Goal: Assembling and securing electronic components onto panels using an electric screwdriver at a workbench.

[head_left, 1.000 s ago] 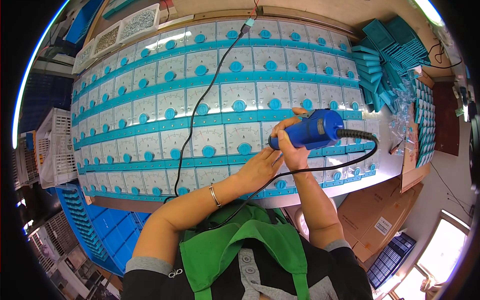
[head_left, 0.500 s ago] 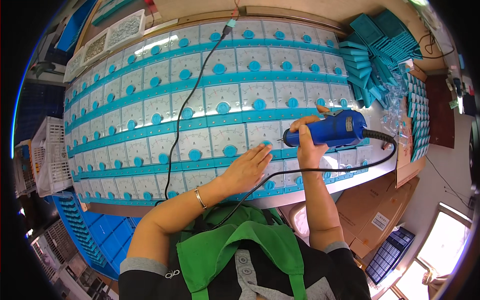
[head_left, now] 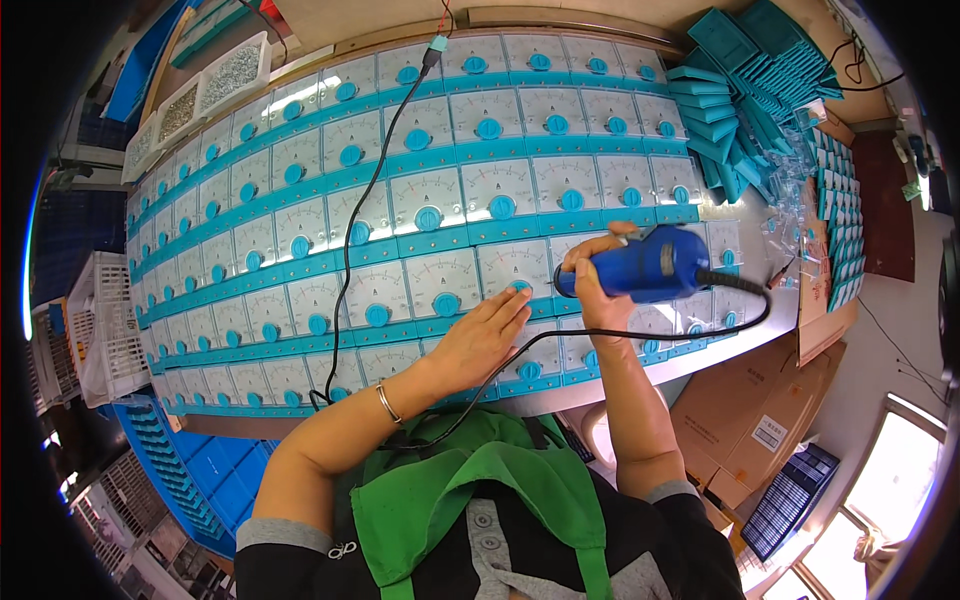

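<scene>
My left hand [head_left: 482,342] lies flat with its fingers stretched out, the fingertips on the lower part of a panel meter [head_left: 515,262] beside its round blue knob. My right hand [head_left: 600,290] is wrapped round a blue electric screwdriver [head_left: 648,265], held on its side with the front end pointing left toward that meter. I cannot make out the screwdriver's bit. A black cord [head_left: 640,333] loops from its back end, passes under my right hand and runs down over my chest. Several rows of such meters with clear faces and teal bases cover the workbench.
A second black cable [head_left: 375,175] crosses the meters from the far edge. White trays of small metal parts [head_left: 232,75] stand far left. Teal housings [head_left: 745,60] are piled far right, near clear plastic pieces [head_left: 790,210]. Cardboard boxes [head_left: 745,420] stand right of the bench.
The whole view has shifted slightly, so the bench appears a little further left. My left hand stays on the same meter. The screwdriver sits slightly lower, and its bit no longer shows.
</scene>
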### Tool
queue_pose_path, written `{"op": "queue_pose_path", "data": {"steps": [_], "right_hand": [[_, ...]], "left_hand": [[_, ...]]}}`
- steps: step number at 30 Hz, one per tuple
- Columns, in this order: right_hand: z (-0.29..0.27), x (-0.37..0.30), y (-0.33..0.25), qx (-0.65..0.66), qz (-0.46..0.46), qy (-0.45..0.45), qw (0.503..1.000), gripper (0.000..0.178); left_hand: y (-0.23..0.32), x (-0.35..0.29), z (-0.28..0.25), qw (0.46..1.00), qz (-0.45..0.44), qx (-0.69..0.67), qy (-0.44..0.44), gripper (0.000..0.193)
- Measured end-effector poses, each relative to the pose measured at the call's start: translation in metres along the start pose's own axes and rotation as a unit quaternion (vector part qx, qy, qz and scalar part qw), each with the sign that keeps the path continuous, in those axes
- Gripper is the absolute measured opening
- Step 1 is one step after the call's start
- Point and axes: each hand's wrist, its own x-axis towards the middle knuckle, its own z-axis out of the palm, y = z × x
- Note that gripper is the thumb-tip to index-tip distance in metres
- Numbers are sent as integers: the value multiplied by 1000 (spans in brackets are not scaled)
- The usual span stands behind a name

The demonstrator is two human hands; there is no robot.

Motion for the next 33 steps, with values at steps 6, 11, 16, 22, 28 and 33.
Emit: {"op": "queue_pose_path", "data": {"steps": [6, 11, 16, 22, 28, 33], "right_hand": [[5, 5, -6, -73, -15, -40, 996, 34], [-5, 13, -32, 53, -17, 17, 998, 23], [-13, 15, -26, 32, -4, 15, 999, 22], [-16, 15, -23, 27, 25, 8, 999, 22], [-25, 0, -1, 199, 140, -21, 970, 26], [-25, 0, 8, -16, 32, -68, 997, 27]], "left_hand": [[-1, 0, 1, 1000, -6, -12, 5, 57], [6, 25, 2, 999, 40, 6, 31, 52], [24, 59, 26, 995, 87, -2, 47, 43], [29, 70, 34, 997, 61, -20, 39, 41], [25, 68, 41, 998, 29, -60, 5, 41], [25, 72, 44, 994, 11, -107, -26, 46]]}}
